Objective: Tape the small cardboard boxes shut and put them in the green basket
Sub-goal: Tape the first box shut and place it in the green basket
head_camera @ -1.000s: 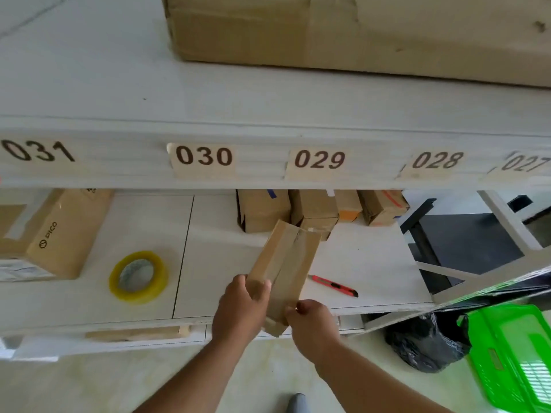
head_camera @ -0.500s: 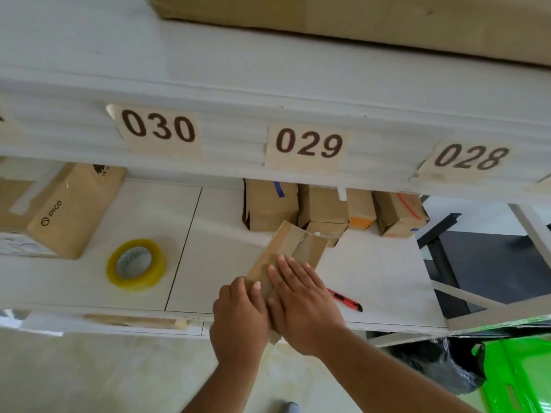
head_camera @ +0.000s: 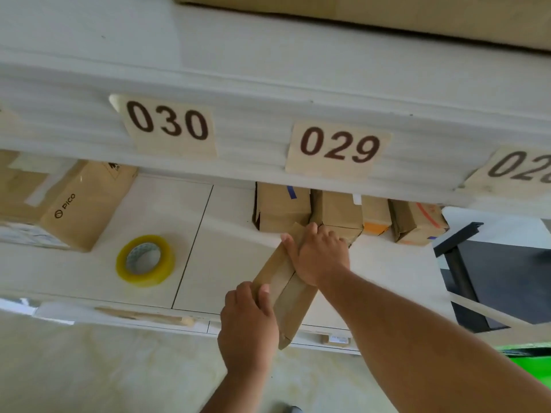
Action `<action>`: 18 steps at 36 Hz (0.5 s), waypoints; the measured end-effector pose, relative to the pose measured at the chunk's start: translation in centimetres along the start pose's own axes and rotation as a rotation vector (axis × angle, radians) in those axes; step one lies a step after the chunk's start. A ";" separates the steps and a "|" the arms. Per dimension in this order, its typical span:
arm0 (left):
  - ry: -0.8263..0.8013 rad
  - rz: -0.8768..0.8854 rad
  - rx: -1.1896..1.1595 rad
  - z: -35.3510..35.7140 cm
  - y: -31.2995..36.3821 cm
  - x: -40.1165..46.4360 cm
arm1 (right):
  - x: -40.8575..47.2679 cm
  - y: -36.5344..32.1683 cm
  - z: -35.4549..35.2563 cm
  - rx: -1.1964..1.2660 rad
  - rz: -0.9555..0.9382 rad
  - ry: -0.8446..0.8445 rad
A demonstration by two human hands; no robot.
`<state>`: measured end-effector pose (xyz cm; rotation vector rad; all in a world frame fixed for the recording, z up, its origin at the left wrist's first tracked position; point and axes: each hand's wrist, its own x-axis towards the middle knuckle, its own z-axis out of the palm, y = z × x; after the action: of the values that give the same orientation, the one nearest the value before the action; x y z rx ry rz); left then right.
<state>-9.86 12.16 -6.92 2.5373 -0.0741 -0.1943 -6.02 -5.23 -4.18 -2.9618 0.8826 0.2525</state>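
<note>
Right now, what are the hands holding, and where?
A small brown cardboard box: left hand grips its near end, right hand lies over its far end.

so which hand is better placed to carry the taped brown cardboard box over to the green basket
Probably the right hand. The green basket shows at the right edge, on that arm's side. It lies flat on the long brown cardboard box, though, so it must regrip; the left hand already grips the near end.

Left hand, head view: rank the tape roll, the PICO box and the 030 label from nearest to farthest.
From the left hand, which grips the small box:
1. Tape roll, on the shelf to its left.
2. PICO box, farther left and back on the shelf.
3. 030 label, up on the shelf edge above.
</note>
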 end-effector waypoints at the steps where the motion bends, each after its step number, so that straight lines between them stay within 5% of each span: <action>1: -0.001 -0.017 -0.024 0.0 0.0 0.1 | 0.5 -0.1 0.0 0.005 0.008 -0.001; 18: 0.009 -0.031 -0.047 0.7 -0.2 0.5 | -2.3 0.5 1.6 0.031 -0.133 -0.103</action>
<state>-9.42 11.90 -7.64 2.4932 -0.0267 -0.1944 -8.48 -4.29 -5.41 -2.9325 0.6694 0.3783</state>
